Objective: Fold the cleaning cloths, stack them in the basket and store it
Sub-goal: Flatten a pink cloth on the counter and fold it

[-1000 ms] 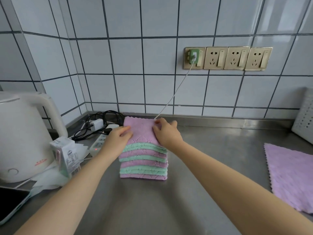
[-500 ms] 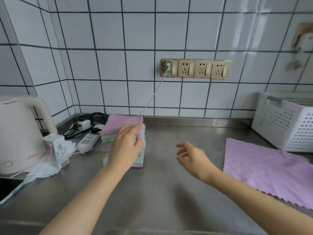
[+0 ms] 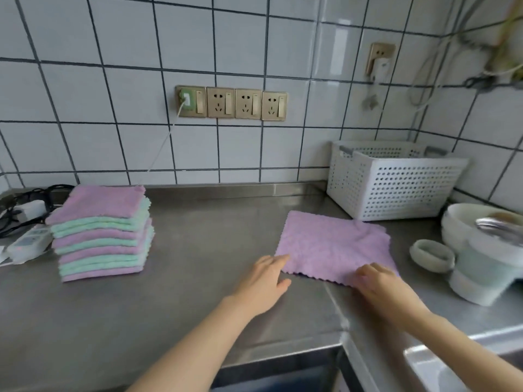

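A stack of folded pink and green cloths (image 3: 102, 236) stands on the steel counter at the left, untouched. A pink cloth (image 3: 334, 244) lies flat and unfolded on the counter right of centre. My left hand (image 3: 266, 281) rests at its near left corner, fingers flat and apart. My right hand (image 3: 379, 284) lies on its near right corner, fingers bent down onto the fabric; a pinch cannot be made out. The white perforated basket (image 3: 396, 190) stands behind the cloth against the tiled wall, apparently with nothing in it.
A power strip and black cables (image 3: 25, 230) lie left of the stack. White bowls and a pale container (image 3: 486, 250) crowd the right side. A row of wall sockets (image 3: 232, 103) is above the counter. The counter's front edge (image 3: 283, 355) runs just below my forearms.
Both hands left the folded stack and moved right to the flat pink cloth's near edge. The view swung right, showing the basket and bowls.
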`<act>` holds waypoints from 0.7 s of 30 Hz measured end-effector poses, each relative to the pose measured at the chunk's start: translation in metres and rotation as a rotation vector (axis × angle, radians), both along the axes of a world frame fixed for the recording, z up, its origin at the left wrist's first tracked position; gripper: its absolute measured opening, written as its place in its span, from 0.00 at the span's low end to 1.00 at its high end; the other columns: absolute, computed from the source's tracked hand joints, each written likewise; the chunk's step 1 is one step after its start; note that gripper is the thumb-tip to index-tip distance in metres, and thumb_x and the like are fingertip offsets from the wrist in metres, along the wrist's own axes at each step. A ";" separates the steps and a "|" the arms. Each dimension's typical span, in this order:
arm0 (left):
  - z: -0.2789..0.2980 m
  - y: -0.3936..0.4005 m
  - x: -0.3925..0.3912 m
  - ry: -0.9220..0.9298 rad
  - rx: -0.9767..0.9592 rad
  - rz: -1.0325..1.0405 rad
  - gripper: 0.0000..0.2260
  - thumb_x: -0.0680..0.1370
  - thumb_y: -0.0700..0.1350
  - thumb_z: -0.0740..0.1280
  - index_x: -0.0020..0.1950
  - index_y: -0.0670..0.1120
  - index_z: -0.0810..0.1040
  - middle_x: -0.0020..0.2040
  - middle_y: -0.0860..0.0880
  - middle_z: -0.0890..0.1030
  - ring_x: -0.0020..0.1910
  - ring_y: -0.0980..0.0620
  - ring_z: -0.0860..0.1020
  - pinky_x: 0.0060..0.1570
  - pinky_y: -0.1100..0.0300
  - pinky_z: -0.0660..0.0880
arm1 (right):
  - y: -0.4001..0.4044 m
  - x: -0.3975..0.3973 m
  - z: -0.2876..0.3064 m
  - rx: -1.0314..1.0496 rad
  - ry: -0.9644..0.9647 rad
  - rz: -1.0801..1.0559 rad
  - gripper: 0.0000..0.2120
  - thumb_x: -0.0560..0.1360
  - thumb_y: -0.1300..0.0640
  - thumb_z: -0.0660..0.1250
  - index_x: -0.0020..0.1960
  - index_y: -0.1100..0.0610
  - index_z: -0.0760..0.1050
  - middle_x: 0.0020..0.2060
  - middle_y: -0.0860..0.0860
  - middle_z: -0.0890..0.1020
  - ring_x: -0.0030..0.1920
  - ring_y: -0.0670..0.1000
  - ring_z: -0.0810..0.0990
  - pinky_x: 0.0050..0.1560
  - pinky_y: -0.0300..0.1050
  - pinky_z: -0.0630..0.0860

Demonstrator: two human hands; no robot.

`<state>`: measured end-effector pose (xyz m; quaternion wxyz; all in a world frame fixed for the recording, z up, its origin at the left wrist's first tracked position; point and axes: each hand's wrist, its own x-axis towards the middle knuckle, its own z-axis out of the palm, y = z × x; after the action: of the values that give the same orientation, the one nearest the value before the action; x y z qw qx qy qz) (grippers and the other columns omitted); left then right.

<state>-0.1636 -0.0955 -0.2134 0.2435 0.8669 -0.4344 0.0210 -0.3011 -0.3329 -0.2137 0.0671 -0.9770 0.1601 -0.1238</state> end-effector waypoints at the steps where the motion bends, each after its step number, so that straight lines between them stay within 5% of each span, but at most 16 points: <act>1: 0.000 -0.009 0.000 -0.014 0.037 -0.013 0.24 0.80 0.49 0.60 0.75 0.48 0.62 0.73 0.50 0.67 0.73 0.50 0.60 0.68 0.59 0.58 | -0.013 -0.006 -0.004 -0.027 -0.016 -0.010 0.07 0.76 0.52 0.67 0.50 0.53 0.80 0.47 0.51 0.80 0.49 0.56 0.79 0.50 0.50 0.76; 4: -0.001 -0.037 -0.001 -0.090 0.192 -0.068 0.25 0.81 0.53 0.57 0.76 0.50 0.58 0.77 0.52 0.60 0.77 0.49 0.52 0.73 0.55 0.50 | -0.045 -0.017 -0.016 -0.044 -0.040 -0.047 0.08 0.73 0.52 0.71 0.50 0.54 0.80 0.46 0.50 0.81 0.46 0.55 0.81 0.49 0.49 0.78; 8: -0.007 -0.058 -0.007 -0.052 0.325 -0.060 0.25 0.81 0.56 0.53 0.77 0.51 0.57 0.78 0.52 0.55 0.77 0.50 0.51 0.72 0.49 0.50 | -0.052 -0.018 -0.017 -0.158 0.054 0.025 0.16 0.68 0.68 0.68 0.52 0.54 0.78 0.46 0.51 0.79 0.44 0.56 0.81 0.43 0.49 0.79; 14: -0.010 -0.075 -0.017 -0.151 0.271 0.154 0.25 0.76 0.64 0.57 0.63 0.48 0.70 0.60 0.48 0.77 0.61 0.45 0.72 0.60 0.47 0.65 | -0.017 0.003 0.038 -0.302 0.038 -0.111 0.08 0.73 0.59 0.63 0.50 0.50 0.73 0.45 0.48 0.81 0.45 0.56 0.80 0.35 0.44 0.67; 21: 0.001 -0.038 0.021 -0.210 -0.042 0.376 0.09 0.76 0.42 0.63 0.50 0.46 0.81 0.47 0.42 0.84 0.49 0.38 0.80 0.46 0.52 0.74 | 0.040 -0.002 0.098 -0.156 -0.396 0.130 0.08 0.74 0.62 0.65 0.49 0.55 0.80 0.42 0.50 0.83 0.43 0.57 0.79 0.38 0.48 0.73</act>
<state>-0.1424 -0.1336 -0.2123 0.2066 0.9204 -0.2877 0.1653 -0.3035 -0.2929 -0.1161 0.0294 -0.9440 0.0705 -0.3209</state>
